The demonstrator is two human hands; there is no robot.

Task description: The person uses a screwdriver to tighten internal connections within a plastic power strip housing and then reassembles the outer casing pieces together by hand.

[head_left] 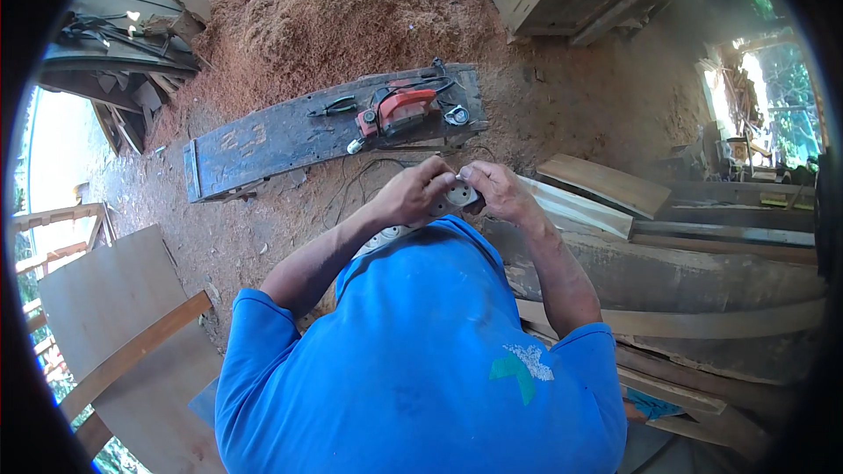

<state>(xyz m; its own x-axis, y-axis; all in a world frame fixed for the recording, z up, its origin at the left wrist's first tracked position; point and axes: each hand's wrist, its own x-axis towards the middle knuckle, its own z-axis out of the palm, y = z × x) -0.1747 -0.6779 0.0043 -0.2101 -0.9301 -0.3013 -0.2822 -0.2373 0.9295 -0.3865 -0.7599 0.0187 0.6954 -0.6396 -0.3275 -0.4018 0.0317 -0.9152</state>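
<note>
Head view: both hands, left [411,195] and right [499,191], grip what looks like a white socket strip [458,196] (partly hidden).

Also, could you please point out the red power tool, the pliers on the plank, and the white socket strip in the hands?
red power tool [399,110], head view, on its red body.
pliers [332,108], head view, on the handles.
white socket strip [458,194], head view, on the socket face between the hands.

Weathered plank [263,140] on sawdust floor [351,17], red power planer [397,111], pliers [334,107] on it
</note>
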